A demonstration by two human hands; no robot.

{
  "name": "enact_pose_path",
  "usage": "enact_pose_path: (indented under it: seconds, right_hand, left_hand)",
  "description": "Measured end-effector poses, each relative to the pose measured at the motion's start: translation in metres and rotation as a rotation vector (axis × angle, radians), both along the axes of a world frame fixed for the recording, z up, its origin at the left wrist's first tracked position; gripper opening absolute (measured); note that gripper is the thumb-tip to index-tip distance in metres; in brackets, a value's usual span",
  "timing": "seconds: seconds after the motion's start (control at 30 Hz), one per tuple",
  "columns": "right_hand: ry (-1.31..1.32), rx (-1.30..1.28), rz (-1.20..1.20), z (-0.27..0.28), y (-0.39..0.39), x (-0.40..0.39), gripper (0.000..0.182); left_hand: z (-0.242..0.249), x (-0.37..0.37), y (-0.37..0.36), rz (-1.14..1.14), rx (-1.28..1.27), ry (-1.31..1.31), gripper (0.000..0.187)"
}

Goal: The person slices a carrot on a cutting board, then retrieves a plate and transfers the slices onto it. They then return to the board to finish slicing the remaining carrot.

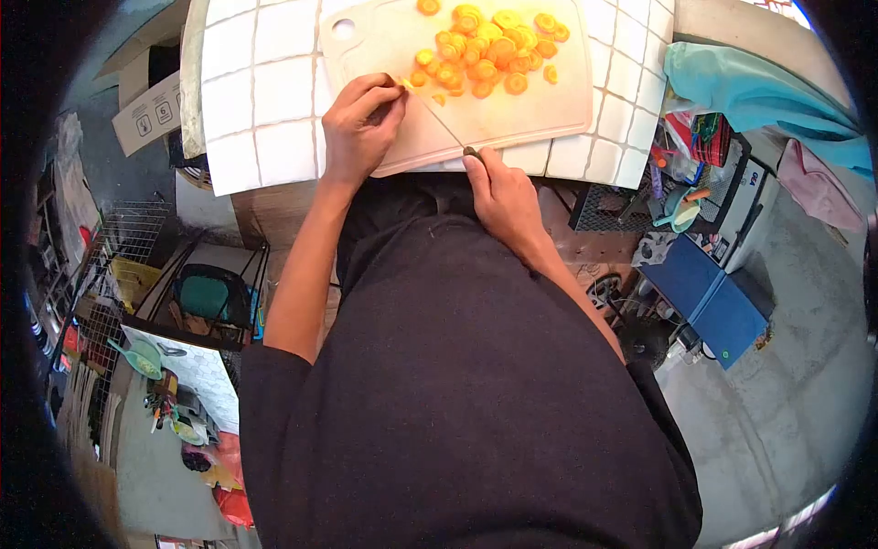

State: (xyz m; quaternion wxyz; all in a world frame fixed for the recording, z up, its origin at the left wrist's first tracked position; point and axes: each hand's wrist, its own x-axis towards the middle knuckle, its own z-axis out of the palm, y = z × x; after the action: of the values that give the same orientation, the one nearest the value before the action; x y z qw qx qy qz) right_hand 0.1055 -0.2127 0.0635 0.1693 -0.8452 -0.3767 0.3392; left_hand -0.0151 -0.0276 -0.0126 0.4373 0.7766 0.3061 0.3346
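A pale cutting board (521,114) lies on the white tiled counter (283,91). Several round orange carrot slices (485,59) are heaped on its upper part. My left hand (366,123) is over the board's left side, its fingers pinched at a small yellow-orange piece (404,83). My right hand (506,197) is wrapped round the dark handle of a knife (444,125) at the board's near edge. The thin blade slants up and left, its tip close to my left fingertips.
A cardboard box (151,114) stands left of the counter. On the right are a teal cloth (741,82), a pink cloth (817,188), a blue folder-like object (709,297) and a black tray of items. Wire racks (128,238) stand at the lower left.
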Motion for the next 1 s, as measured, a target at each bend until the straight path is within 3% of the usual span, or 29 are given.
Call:
enact_pose_path:
  seconds: [0.6, 0.83, 0.9, 1.0]
  right_hand:
    - [-0.072, -0.113, 0.041, -0.003, 0.029, -0.001, 0.037]
    - [-0.030, -0.143, -0.053, -0.001, -0.002, -0.002, 0.037]
    - [0.002, -0.060, -0.029, -0.005, -0.005, 0.001, 0.035]
    - [-0.001, -0.057, -0.001, -0.001, 0.000, 0.001, 0.035]
  left_hand:
    - [-0.001, 0.001, 0.000, -0.002, 0.000, -0.012, 0.010]
    - [0.000, 0.000, -0.002, -0.005, 0.038, -0.044, 0.010]
    - [0.002, 0.001, -0.003, 0.010, -0.117, -0.056, 0.010]
    - [0.002, -0.002, 0.001, -0.005, -0.005, 0.002, 0.011]
